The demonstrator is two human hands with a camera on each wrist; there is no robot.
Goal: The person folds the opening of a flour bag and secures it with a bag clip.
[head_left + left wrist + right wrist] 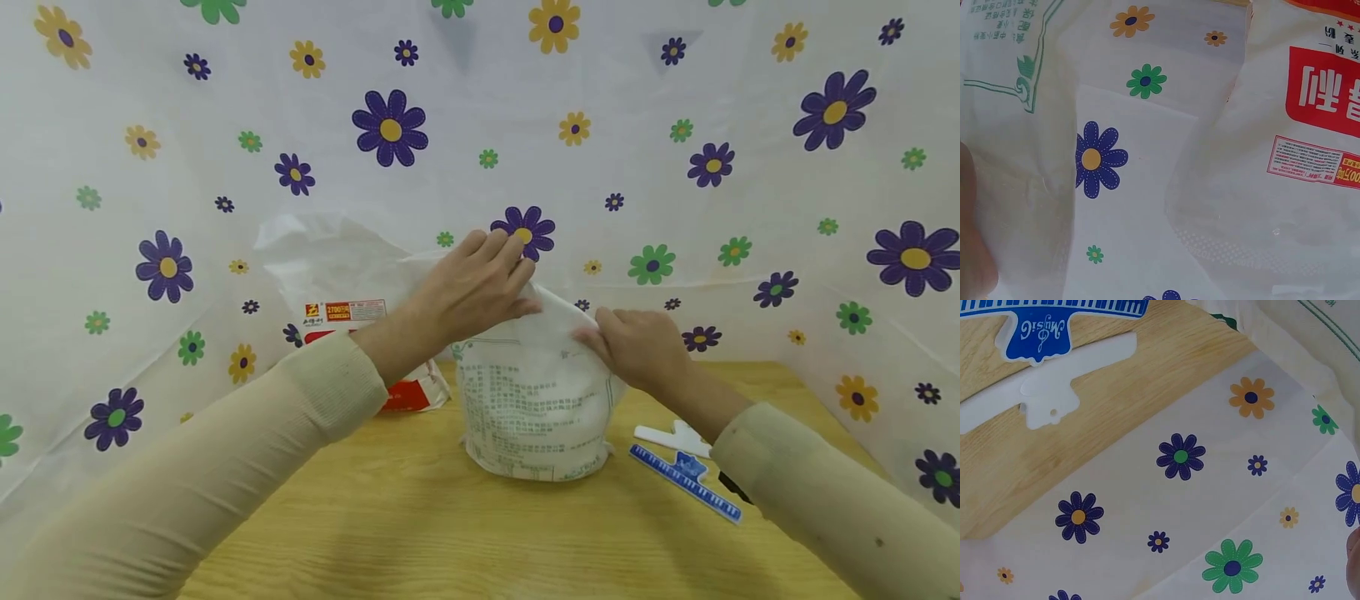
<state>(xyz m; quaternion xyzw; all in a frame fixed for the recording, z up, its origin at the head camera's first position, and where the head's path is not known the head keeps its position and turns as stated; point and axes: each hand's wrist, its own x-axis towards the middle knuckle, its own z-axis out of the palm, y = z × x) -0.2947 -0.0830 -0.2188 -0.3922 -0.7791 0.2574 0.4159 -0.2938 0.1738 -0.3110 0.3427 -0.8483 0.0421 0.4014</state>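
A white flour bag (536,408) with green print stands upright on the table. My left hand (476,283) grips its top edge, fingers curled over the bag's mouth. Lower on the right side of that slanting edge, my right hand (645,346) pinches the plastic between thumb and fingers. Each wrist view catches the bag (1016,169) (1335,337) only in part, with a sliver of the hand at the border. Behind my left forearm stands a second white flour bag (337,267) with red print, its top loose and crumpled.
On the right lie a blue sealing clip (686,482) with a piano-key pattern and a white sealing clip (667,437). Something black (735,487) shows partly under my right sleeve. A flower-patterned white cloth (465,183) stands around the wooden table (450,542).
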